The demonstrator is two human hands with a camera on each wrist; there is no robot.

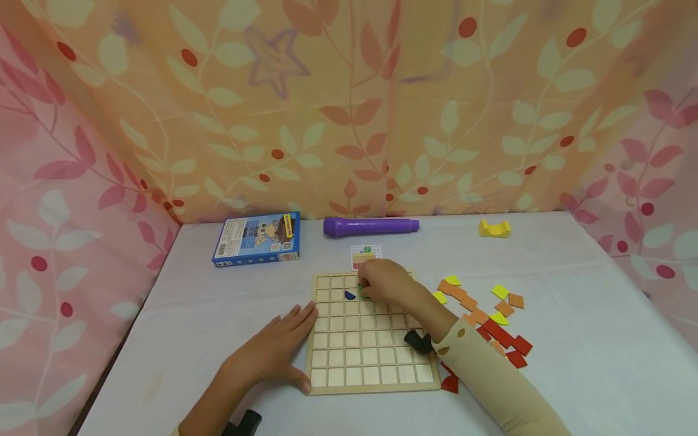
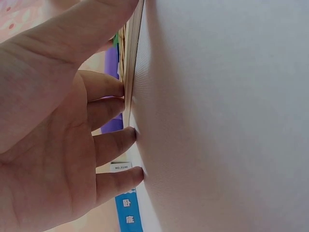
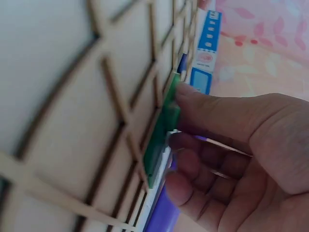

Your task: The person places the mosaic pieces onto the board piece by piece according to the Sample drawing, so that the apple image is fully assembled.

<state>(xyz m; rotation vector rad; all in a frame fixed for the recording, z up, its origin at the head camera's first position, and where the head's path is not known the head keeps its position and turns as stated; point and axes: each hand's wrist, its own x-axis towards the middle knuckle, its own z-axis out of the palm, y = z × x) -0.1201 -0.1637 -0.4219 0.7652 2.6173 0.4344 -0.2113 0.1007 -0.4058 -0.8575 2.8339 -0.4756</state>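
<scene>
2 hands work at the grid board [image 1: 371, 357]. Left hand [image 1: 272, 351] lies flat on the surface against the board's left edge, fingers [image 2: 113, 145] straight and slightly spread, touching that edge. Right hand [image 1: 384, 281] is over the board's far rows, fingers [image 3: 217, 116] pinching the green tile [image 3: 161, 140], which stands on edge, tilted into a cell by the far rim, just right of the blue tile [image 1: 349, 295]. Loose tiles [image 1: 491, 318] lie right of the board.

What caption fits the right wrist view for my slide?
Right hand presses a green tile into a cell of the wooden grid board, blue box behind.
</scene>
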